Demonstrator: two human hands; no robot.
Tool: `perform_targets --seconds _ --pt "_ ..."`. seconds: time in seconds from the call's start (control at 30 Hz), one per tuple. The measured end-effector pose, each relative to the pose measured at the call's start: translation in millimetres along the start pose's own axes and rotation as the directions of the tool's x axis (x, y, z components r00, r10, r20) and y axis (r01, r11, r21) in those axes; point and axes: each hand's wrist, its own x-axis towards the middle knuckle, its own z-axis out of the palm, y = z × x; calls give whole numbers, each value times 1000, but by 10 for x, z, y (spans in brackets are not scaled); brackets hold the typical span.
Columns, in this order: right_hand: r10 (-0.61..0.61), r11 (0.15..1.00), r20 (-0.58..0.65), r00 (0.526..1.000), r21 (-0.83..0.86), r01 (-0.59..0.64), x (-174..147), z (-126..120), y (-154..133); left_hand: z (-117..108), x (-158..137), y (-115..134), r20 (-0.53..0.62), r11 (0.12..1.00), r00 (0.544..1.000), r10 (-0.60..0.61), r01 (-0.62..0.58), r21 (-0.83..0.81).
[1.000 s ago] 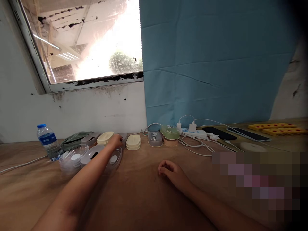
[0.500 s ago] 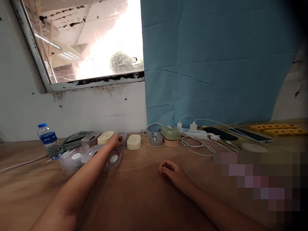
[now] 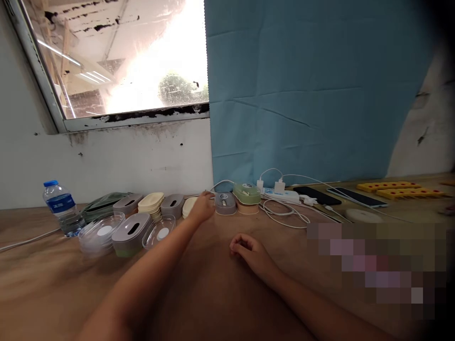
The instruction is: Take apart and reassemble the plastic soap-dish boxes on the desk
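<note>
My left hand (image 3: 203, 207) reaches out over the back of the table, its fingers stretched forward and apart, partly hidden by the back of the hand. It covers the right part of a cream oval container (image 3: 186, 207); nothing shows in its grasp. Just right of its fingertips sits a grey lidded box (image 3: 225, 203). Beyond that is a green-lidded box (image 3: 246, 193) with a peach base. My right hand (image 3: 254, 255) rests on the table nearer me, fingers curled in loosely towards the thumb, holding nothing visible.
At left stand a water bottle (image 3: 60, 208), a dark green pouch (image 3: 106, 204), stacked clear plastic lids (image 3: 95, 237), a grey slotted lid on a box (image 3: 131, 231) and cream stacked containers (image 3: 150, 203). A power strip (image 3: 284, 194), cables, phones (image 3: 355, 197) and yellow strips (image 3: 408, 192) lie at right.
My left hand has moved right, from the grey slotted container to the cream container and grey lidded box. My right hand stays in place. The view has shifted slightly.
</note>
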Motion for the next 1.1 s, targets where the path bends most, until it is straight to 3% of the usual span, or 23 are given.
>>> perform_targets --seconds 0.13,0.27,0.43,0.63,0.8,0.97,1.03,1.1 --pt "-23 999 -25 999 -23 23 0 -22 23 466 0 293 -13 998 999 47 -48 -47" --pt "-57 997 -61 996 -62 53 10 -35 34 594 -100 322 -27 994 998 58 -60 -93" --pt "-147 986 -107 983 -94 137 -25 -35 -27 406 -395 372 -69 991 997 24 -32 -127" --pt "-251 968 -150 956 -68 243 -108 -31 -144 5 -969 528 -67 971 985 -159 144 -188" --pt "-285 959 -159 945 -51 280 -120 -39 -120 -379 -1498 453 46 903 998 -44 59 -426" --pt "-295 955 -9 955 -17 295 -110 -52 -50 -642 -1822 228 146 760 974 174 -38 -649" --pt "-250 968 179 951 61 243 -97 -46 -29 -676 -1845 151 164 688 953 255 -60 -724" --pt "-198 977 403 894 160 145 -85 -37 -16 -679 -1829 101 173 640 941 291 -57 -766"
